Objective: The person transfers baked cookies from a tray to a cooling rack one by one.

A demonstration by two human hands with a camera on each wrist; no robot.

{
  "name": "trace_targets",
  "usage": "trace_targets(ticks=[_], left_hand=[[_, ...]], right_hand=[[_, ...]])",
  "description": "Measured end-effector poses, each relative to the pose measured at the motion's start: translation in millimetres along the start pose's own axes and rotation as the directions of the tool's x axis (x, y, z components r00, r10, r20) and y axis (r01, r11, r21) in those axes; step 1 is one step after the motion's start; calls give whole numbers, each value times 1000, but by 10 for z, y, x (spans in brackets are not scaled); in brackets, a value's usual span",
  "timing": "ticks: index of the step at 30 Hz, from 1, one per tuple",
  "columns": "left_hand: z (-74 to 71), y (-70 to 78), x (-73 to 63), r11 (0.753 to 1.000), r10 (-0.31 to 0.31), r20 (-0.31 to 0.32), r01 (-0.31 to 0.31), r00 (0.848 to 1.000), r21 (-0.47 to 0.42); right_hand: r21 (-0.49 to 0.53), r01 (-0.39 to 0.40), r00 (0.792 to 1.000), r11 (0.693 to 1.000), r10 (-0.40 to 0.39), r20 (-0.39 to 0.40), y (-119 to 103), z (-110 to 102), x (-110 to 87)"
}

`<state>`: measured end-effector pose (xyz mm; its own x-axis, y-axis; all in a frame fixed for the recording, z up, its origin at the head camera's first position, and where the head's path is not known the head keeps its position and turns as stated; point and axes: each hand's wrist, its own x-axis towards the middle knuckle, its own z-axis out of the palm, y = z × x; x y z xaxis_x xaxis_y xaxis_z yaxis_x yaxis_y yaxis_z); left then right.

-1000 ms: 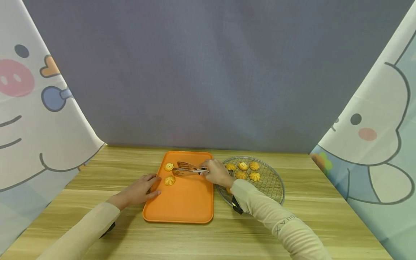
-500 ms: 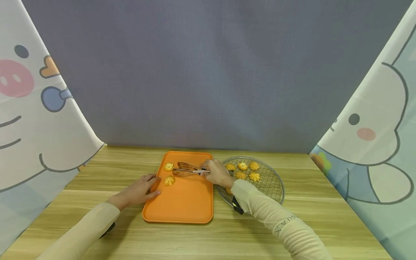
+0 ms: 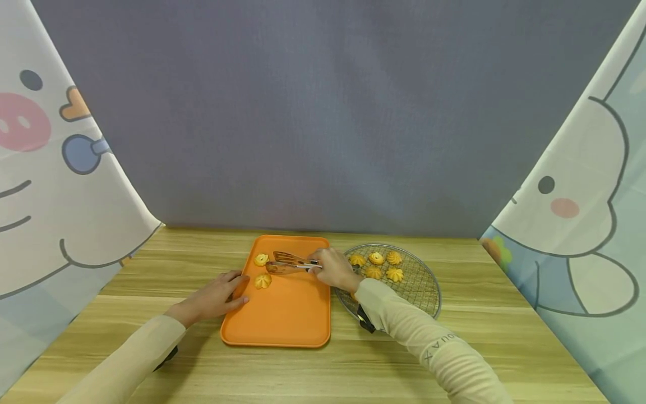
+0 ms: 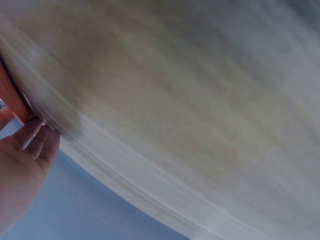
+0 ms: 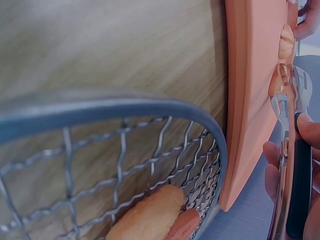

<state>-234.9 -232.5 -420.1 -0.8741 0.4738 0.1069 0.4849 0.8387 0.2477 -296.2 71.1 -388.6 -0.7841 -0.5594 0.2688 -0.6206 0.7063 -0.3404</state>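
Observation:
My left hand (image 3: 212, 297) grips the left rim of an orange tray (image 3: 282, 322); in the left wrist view, fingertips (image 4: 47, 140) lie along its outer side. Two piped, ridged yellow cookies sit at the tray's left: one farther back (image 3: 261, 260), one nearer (image 3: 262, 280). With my right hand (image 3: 333, 268) I hold metal tongs (image 3: 290, 264) over the tray, their slotted heads pointing left beside the cookies. In the right wrist view the tong heads (image 5: 295, 92), slightly apart, overlap one cookie (image 5: 276, 82). Fingers and thumb wrap the tongs' dark grip (image 5: 298, 190).
Right of the tray stands a round wire rack (image 3: 421, 289) with several similar cookies (image 3: 395, 274), partly hidden under my right forearm. Both lie on a wood-grain table (image 3: 484, 336). A grey cloth (image 3: 323, 112) hangs behind, with cartoon-printed sheets (image 3: 570, 241) at the sides.
Almost nothing differs; the tongs and my right hand have shifted very slightly left. The left hand, tray and cookies hold their places.

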Motion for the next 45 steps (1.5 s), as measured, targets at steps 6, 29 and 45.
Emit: trace_targets(ticks=[6,29,45], left_hand=[[0,1,-7,1000,3,-9,-3,1000,2],[-17,21,-15,1000,5,-7,-5,1000,-15],[5,4,-21,999,47,-59,-47,997,2]], right_hand=[[3,1,1000,1000,-1,-3,-10,-7,-3],[30,-3,1000,1000,3,-12,62,-147,-119],[63,30,999,998,-27,-46,178,-371,-341]])
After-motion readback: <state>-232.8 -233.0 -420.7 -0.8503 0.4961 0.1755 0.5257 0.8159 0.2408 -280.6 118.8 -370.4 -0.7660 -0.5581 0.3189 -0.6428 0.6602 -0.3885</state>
